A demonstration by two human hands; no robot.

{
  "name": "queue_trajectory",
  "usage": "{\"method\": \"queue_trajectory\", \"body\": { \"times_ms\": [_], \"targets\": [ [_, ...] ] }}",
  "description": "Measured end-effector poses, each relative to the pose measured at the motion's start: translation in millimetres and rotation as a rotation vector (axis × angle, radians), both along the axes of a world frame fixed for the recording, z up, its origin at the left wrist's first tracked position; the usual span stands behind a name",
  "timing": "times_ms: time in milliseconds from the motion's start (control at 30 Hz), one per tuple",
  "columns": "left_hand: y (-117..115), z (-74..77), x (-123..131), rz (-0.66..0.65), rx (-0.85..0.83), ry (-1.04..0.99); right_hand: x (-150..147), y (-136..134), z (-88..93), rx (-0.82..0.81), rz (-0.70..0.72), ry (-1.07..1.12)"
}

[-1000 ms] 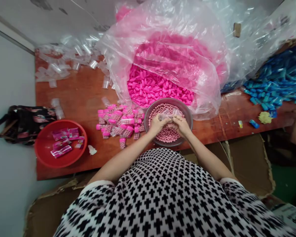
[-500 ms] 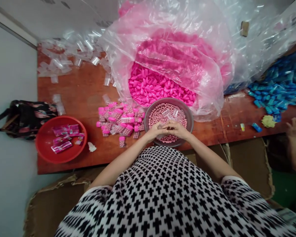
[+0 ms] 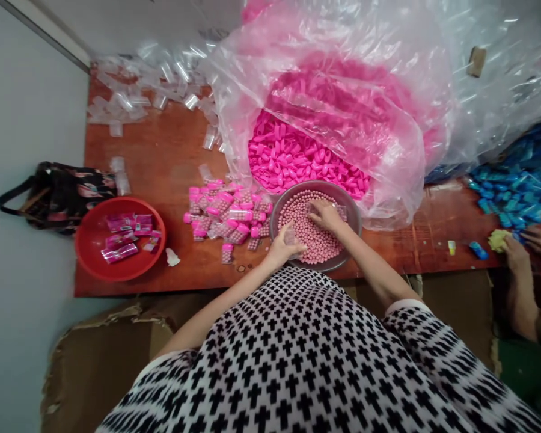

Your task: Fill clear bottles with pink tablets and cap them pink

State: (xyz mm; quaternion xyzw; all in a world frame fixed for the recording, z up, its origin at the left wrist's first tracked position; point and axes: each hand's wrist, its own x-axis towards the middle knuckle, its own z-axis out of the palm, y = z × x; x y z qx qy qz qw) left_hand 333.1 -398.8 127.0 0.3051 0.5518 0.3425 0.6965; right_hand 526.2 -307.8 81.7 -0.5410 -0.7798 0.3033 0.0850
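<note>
A grey bowl (image 3: 356, 231) full of pink beads (image 3: 309, 240) stands in front of me. At its left side my left hand (image 3: 282, 246) is closed around a small clear plastic container (image 3: 290, 236), its thumb reaching over the beads. Over the far part of the beads is my right hand (image 3: 327, 218), its fingers apart and curved down onto them. Behind that hand lies another clear container (image 3: 341, 211), partly hidden. To the left of the bowl is a heap of bead-filled containers with pink caps (image 3: 229, 213).
Loose pink caps (image 3: 293, 159) spill from a large clear bag (image 3: 401, 198) behind the bowl. A red basin (image 3: 88, 261) with pink packets and a black bag (image 3: 49, 195) sit left. Clear containers (image 3: 160, 99) lie behind. Blue pieces (image 3: 518, 174) and another person's hands (image 3: 518, 255) are right.
My hands have moved apart from each other. The right one has gone forward onto the beads; the left stays at the bowl's left side. The other person's hand has reached the yellow item.
</note>
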Motion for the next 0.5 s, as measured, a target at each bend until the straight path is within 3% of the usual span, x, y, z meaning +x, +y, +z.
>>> {"method": "queue_trajectory", "body": {
  "times_ms": [167, 333, 500],
  "targets": [
    [17, 2.0, -3, 0.092, 0.150, 0.121, 18, -14, 13.3, -0.217, -0.192, 0.602],
    [36, 4.7, -1, 0.133, 0.270, 0.204, 13, -31, 37.3, -0.356, -0.354, 0.815],
    [41, -5.6, 13, 0.214, 0.299, 0.304, -17, -61, 36.3, -0.542, -0.546, 1.028]
  ]
}}
